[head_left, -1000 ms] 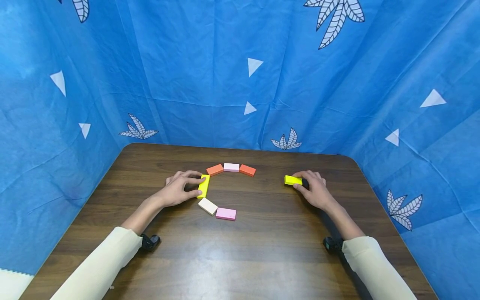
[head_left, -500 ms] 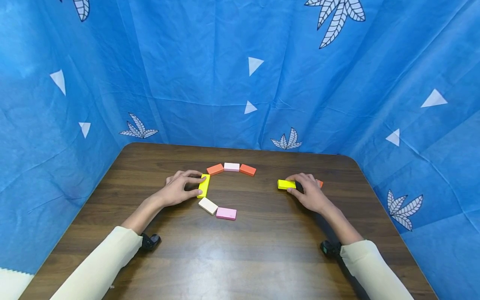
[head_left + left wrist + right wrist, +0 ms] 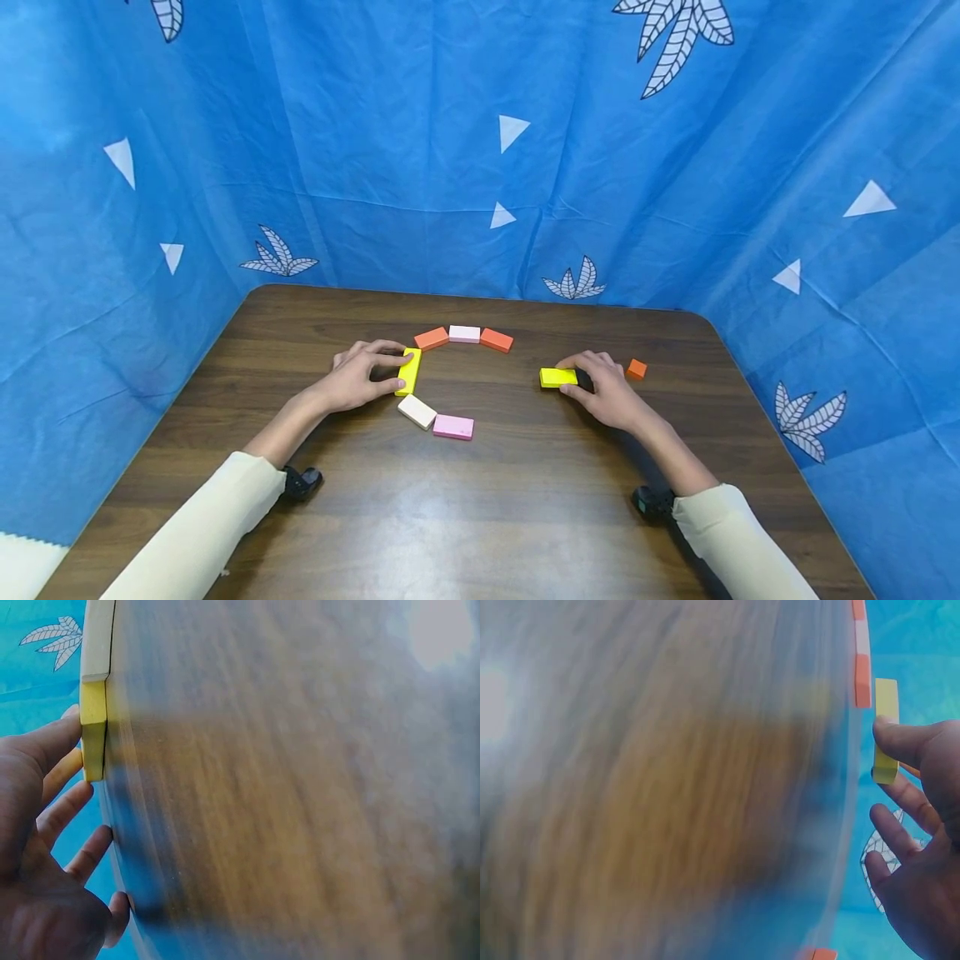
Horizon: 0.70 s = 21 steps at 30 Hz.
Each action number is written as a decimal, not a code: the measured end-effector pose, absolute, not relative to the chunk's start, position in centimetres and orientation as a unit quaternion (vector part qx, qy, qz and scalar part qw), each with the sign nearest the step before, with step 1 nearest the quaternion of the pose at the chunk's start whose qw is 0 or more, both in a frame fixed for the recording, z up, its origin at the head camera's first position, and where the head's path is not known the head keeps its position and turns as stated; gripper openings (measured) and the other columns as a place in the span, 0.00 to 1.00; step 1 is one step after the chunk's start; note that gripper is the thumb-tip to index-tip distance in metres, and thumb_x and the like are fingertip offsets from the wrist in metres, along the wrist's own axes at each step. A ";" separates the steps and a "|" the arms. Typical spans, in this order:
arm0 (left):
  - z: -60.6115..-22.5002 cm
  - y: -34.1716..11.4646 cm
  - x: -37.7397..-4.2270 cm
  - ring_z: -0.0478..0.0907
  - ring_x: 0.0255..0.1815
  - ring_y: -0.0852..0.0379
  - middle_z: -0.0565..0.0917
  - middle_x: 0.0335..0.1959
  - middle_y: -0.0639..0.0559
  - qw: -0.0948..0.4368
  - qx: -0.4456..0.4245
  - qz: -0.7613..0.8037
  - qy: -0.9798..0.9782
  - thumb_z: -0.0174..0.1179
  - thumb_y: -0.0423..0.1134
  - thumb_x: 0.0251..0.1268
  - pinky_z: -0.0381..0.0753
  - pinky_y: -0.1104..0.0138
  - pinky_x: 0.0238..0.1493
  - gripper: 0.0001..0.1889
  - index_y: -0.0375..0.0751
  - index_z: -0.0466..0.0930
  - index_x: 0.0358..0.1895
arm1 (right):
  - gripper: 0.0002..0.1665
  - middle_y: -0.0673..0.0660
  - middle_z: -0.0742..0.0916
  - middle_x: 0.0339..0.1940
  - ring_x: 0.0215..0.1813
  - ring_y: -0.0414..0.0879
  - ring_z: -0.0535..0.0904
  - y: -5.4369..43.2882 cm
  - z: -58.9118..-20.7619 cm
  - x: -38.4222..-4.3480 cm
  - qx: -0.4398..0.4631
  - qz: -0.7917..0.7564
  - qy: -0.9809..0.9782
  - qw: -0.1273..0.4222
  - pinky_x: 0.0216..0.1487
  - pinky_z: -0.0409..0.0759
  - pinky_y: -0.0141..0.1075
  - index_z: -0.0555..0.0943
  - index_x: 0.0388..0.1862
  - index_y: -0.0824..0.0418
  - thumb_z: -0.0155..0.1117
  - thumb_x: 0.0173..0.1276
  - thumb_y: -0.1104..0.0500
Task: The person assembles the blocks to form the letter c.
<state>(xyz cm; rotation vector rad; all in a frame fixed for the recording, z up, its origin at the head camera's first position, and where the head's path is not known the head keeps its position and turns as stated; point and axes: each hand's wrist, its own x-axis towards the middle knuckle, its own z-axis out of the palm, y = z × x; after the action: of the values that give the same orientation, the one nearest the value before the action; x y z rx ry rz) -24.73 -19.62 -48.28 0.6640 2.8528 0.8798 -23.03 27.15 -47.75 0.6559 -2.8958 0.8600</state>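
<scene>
My left hand (image 3: 397, 372) pinches a yellow block (image 3: 409, 371) between thumb and fingers; it lies on the brown table (image 3: 480, 500) in a curved row of blocks. The left wrist view shows this yellow block (image 3: 93, 731) against my fingertips (image 3: 71, 761), with a cream block (image 3: 97, 637) just past it. My right hand (image 3: 567, 379) grips a second yellow block (image 3: 557, 377) right of the row, at table level. In the right wrist view my thumb (image 3: 900, 739) lies on that yellow block (image 3: 886, 705).
The row holds an orange block (image 3: 431, 338), a pale pink block (image 3: 464, 334), another orange block (image 3: 496, 340), a cream block (image 3: 416, 411) and a pink block (image 3: 452, 427). A small orange block (image 3: 637, 369) lies behind my right hand. Blue cloth walls (image 3: 480, 167) surround the table.
My right hand has carried its yellow block leftward toward the row, uncovering the small orange block behind it. The left hand and its block have stayed put.
</scene>
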 end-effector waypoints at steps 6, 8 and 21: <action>-48.2 -19.6 -24.7 0.66 0.74 0.36 0.75 0.80 0.45 0.043 0.216 0.291 0.931 0.71 0.49 0.73 0.53 0.28 0.66 0.28 0.50 0.82 0.73 | 0.19 0.54 0.88 0.61 0.62 0.57 0.74 26.1 -47.7 -22.8 0.227 0.282 -0.932 0.018 0.62 0.63 0.59 0.84 0.62 0.51 0.74 0.75 0.56; -48.2 -19.6 -24.6 0.66 0.74 0.35 0.75 0.80 0.45 0.044 0.215 0.292 0.931 0.71 0.48 0.73 0.53 0.28 0.66 0.28 0.50 0.82 0.73 | 0.19 0.54 0.88 0.61 0.63 0.56 0.73 25.9 -47.7 -22.6 0.231 0.283 -0.931 0.019 0.62 0.64 0.59 0.84 0.62 0.51 0.74 0.75 0.56; -48.2 -19.6 -24.7 0.66 0.74 0.36 0.74 0.80 0.45 0.046 0.214 0.291 0.931 0.70 0.49 0.74 0.54 0.29 0.65 0.27 0.50 0.82 0.73 | 0.18 0.50 0.87 0.60 0.62 0.53 0.75 24.1 -47.5 -21.2 0.277 0.272 -0.922 0.002 0.67 0.70 0.58 0.83 0.61 0.50 0.73 0.76 0.55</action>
<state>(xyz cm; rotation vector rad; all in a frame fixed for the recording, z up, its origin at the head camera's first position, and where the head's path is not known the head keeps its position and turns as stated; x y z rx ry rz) -24.69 -19.60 -48.24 0.6517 2.8428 0.8883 -21.22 24.13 -47.46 0.8692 -2.8915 0.8527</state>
